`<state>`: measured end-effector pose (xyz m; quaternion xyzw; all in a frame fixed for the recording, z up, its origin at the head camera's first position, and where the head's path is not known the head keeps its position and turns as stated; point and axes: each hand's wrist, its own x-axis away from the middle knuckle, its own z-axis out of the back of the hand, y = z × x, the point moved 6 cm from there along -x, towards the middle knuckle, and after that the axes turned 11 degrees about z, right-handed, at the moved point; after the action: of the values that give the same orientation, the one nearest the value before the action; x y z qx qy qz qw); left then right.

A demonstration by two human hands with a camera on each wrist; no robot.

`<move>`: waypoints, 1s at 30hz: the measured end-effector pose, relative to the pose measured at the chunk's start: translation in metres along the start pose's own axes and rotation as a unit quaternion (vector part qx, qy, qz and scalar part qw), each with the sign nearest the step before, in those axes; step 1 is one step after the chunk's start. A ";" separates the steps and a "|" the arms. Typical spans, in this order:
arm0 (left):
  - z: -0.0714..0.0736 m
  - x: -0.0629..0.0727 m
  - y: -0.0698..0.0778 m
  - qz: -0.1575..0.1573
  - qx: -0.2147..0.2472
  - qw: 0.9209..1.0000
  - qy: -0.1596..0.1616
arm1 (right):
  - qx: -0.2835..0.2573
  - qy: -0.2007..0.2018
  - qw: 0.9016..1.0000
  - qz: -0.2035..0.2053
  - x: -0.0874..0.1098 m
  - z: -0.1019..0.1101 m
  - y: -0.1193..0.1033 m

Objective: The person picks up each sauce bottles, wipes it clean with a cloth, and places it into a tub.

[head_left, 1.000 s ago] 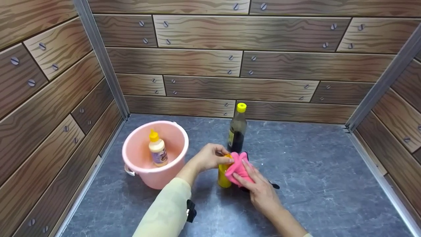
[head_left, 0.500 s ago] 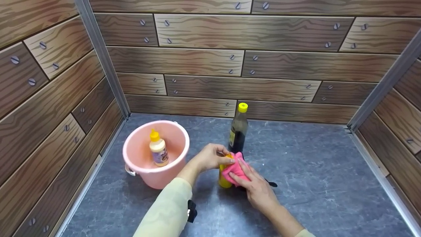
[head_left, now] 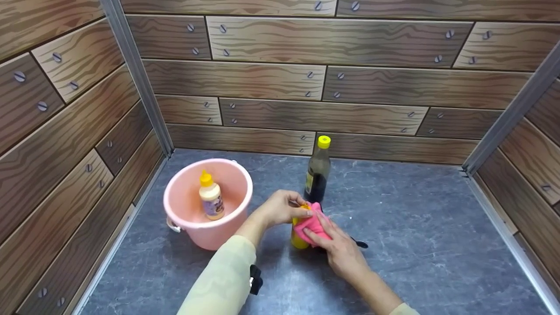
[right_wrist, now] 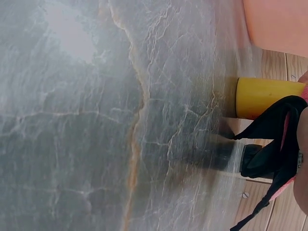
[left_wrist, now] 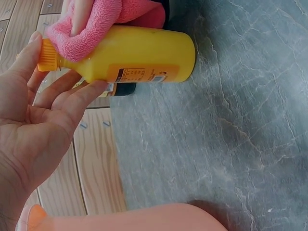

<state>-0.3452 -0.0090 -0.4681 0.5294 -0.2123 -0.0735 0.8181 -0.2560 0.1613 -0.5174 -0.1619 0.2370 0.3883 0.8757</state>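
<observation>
Your yellow bottle (left_wrist: 149, 53) is upright between your 2 hands, just right of the bucket (head_left: 212, 238) and in front of the dark bottle (head_left: 316, 177); can't tell if its base sits on the bench (head_left: 420, 253) or is just off it. Your L hand (head_left: 282, 209) pinches the top by the orange cap (left_wrist: 48, 55), thumb vs. fingers, w/ the other fingers loosely spread behind the neck. Your R hand (head_left: 345, 256) holds the pink cloth (head_left: 316, 225) bunched btwn thumb and fingers, pressed to the bottle's side; a black flap (right_wrist: 272, 115) hangs off it.

Handling, at a guess: bottle's prob. thin plastic, squeezable, not fragile; wt. depends on the fill, which you can't see. Smooth sides may slip, esp. if damp, so the ribbed cap gives good grip. Don't twist it though, might loosen; neck/shoulder is safer if you need a firmer hold. Cloth looks light, soft, fuzzy: gather it fully in the palm, else the flap could snag the dark bottle, approx. 1 slip from a knock.
</observation>
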 end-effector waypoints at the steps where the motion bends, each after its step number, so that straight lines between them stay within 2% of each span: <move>1: 0.000 0.000 0.000 0.003 0.000 1.000 -0.001 | -0.002 0.001 1.000 0.000 0.000 0.000 0.000; 14: -0.001 0.000 -0.001 0.012 0.015 1.000 -0.009 | -0.010 0.016 1.000 0.006 0.005 -0.005 0.000; 25: 0.000 0.001 -0.004 0.024 0.004 1.000 -0.002 | -0.018 0.066 0.997 0.030 0.010 -0.010 -0.003; 30: 0.000 0.000 -0.004 0.030 0.009 1.000 -0.004 | -0.025 0.064 0.997 0.024 0.013 -0.014 -0.002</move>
<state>-0.3446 -0.0111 -0.4714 0.5300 -0.2315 -0.0490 0.8143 -0.2510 0.1617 -0.5356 -0.2021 0.2865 0.4041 0.8449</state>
